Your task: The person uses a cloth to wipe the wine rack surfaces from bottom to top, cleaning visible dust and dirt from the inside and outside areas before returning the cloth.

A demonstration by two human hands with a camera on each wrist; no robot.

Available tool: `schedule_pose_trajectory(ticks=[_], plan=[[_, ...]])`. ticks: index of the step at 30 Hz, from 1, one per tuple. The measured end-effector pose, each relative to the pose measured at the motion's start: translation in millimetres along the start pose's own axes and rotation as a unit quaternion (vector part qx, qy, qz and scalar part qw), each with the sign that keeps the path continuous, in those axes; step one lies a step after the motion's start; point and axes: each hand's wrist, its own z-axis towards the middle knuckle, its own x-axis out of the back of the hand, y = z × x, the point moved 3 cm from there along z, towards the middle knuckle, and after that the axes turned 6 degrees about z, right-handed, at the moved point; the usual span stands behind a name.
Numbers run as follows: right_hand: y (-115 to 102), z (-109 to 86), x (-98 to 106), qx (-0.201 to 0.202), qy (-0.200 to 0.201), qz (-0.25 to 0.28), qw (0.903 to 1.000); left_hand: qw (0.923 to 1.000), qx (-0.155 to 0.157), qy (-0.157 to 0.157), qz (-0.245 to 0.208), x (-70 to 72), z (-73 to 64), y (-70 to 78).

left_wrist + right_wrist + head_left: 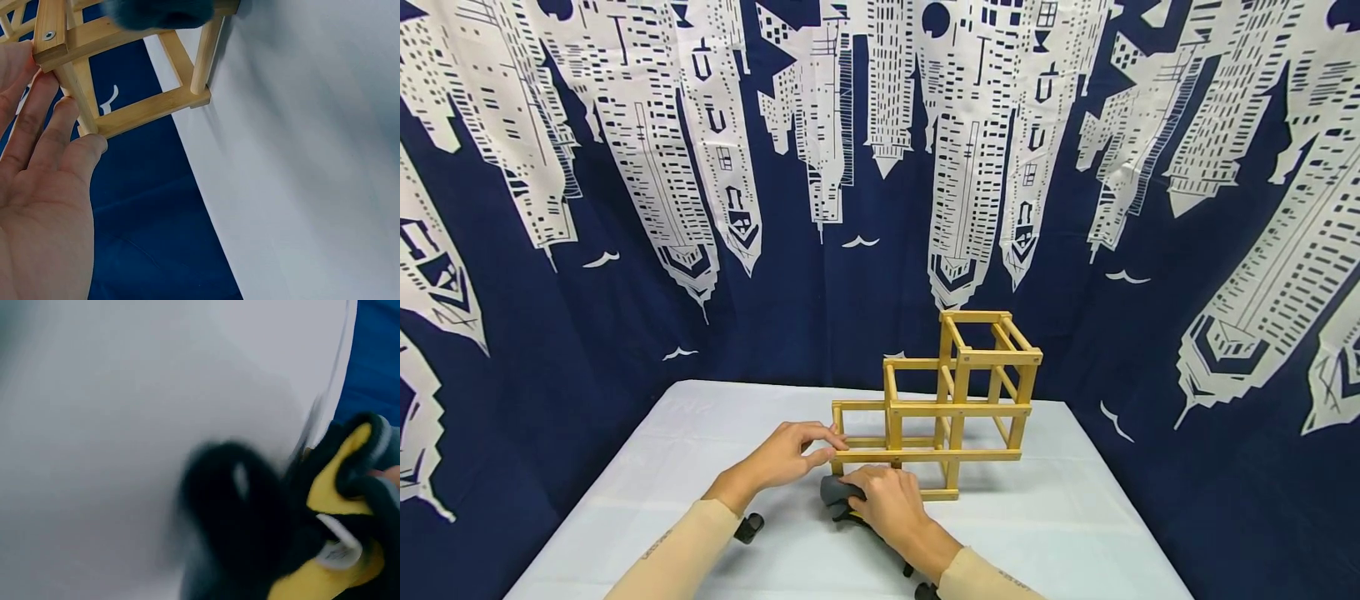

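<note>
A stepped wooden rack [955,410] of pale rails and dowels stands on the table. My left hand [786,454] holds its left end, thumb and fingertips at the rail's corner. In the left wrist view the fingers [37,134] of that hand lie along the end dowel. My right hand [891,504], in front of the rack, grips a soft grey, black and yellow fabric item [837,493] from above. The right wrist view shows this item's yellow fabric [328,484] and a white label [340,553] close up; its kind cannot be told.
A white cloth covers the table [1052,533]. Behind it hangs a dark blue curtain [820,317] with white buildings printed on it. A small black piece [749,527] shows beneath the left wrist.
</note>
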Motion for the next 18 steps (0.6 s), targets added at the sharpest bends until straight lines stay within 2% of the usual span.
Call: schedule_pose_trajectory(ticks=[4, 7, 18], plan=[[-2.2, -1.6, 9.6, 0.039, 0.095, -0.007, 0.9947, 1.0, 0.004, 0.001, 0.004, -2.1, -0.2, 0.7], [-2.4, 0.0, 15.9, 0.05, 0.131, -0.002, 0.9901, 0.9999, 0.009, 0.005, 0.007, -2.4, 0.2, 0.3], [3.9, -4.6, 27.3, 0.039, 0.097, 0.032, 0.994, 0.9999, 0.011, 0.003, 0.007, -2.7, 1.0, -3.0]])
